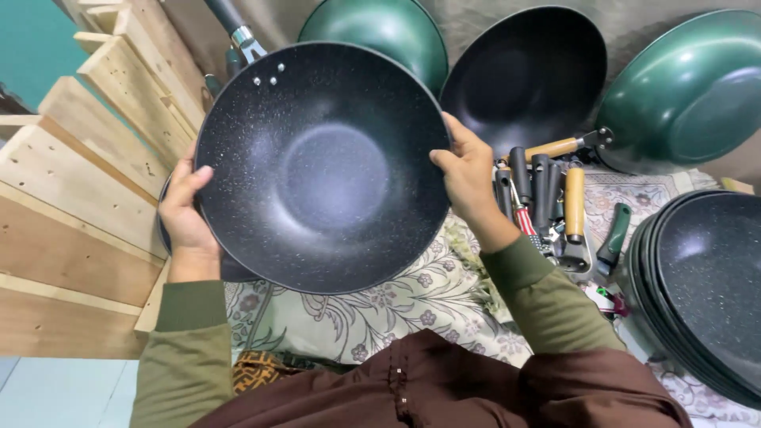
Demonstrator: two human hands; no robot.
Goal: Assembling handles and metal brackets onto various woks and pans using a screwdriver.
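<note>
I'm holding a black speckled wok [323, 168] up in front of me with both hands, its inside facing me. My left hand [186, 212] grips the left rim, thumb curled over the edge onto the inside, the other fingers hidden behind the wok (so I can't tell how they sit). My right hand [468, 170] grips the right rim, fingers closed around the edge. The wok's dark handle [231, 21] with a metal collar sticks up toward the top, and 3 rivets show just below it on the inside wall.

Under the wok is a floral cloth [412, 305], cream with a leaf pattern, spread over the floor. Along the cloth's left edge are stacked pale wooden planks [87, 158], stepped like stairs. Past the far edge of the cloth 3 more woks lean up: a green wok [380, 28] just behind the one I hold, a black wok [527, 75] to its right, and another green wok [690, 87] at the top right corner with a wooden handle [555, 148] attached.

Just beside my right hand lies a pile of loose handles [547, 198], black ones, a wooden one and a green one, touching each other. At the right edge sits a stack of black speckled woks [705, 277], nested. My olive sleeves and brown clothing fill the bottom.
</note>
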